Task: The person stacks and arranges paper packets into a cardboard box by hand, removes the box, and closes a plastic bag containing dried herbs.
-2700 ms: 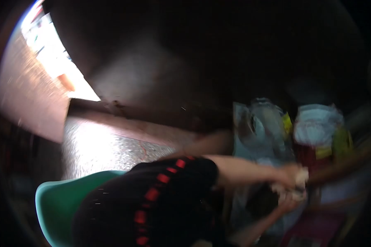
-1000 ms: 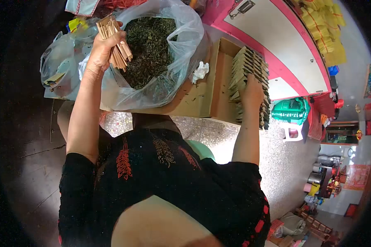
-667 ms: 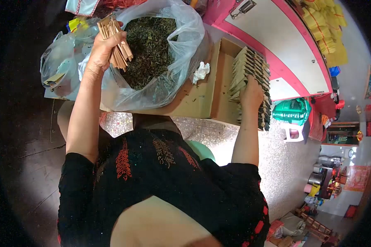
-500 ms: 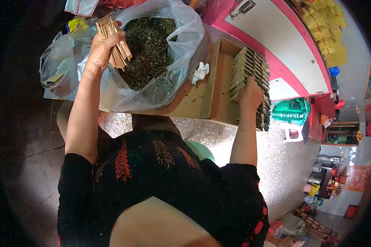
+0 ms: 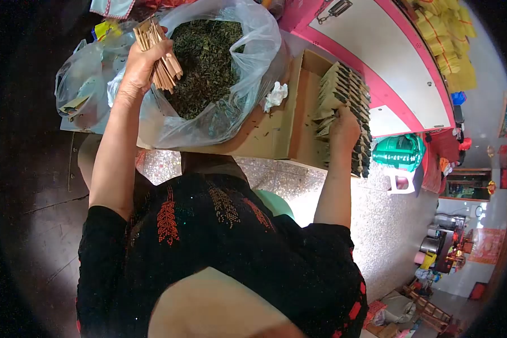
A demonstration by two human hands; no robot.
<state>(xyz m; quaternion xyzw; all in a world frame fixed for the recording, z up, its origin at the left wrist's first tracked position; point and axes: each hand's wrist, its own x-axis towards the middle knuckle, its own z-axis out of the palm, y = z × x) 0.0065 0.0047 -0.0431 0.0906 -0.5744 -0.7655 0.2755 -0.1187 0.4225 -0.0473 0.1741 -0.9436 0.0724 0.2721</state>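
Observation:
My left hand (image 5: 141,62) is wrapped round a bundle of flat tan paper packets (image 5: 162,70), fanned out beside the mouth of a clear plastic bag (image 5: 259,42). Dark dried leaves (image 5: 205,67) fill that bag. On the right, my right hand (image 5: 345,127) reaches into an open cardboard box (image 5: 300,107), its fingers pinched at a tan paper packet (image 5: 325,119). Rows of similar filled packets (image 5: 352,87) stand close together in the box, dark stuff showing at their edges. My fingers partly hide the packet there.
Crumpled white tissue (image 5: 275,97) lies between bag and box, near scattered leaf bits. A second clear bag (image 5: 79,84) sits at the left. Beyond the box stand a pink and white cabinet (image 5: 372,39) and a green bag (image 5: 399,152).
My right hand has shifted slightly at the packets, and a packet by its fingers shows more plainly. My left hand keeps its bundle, nearly still.

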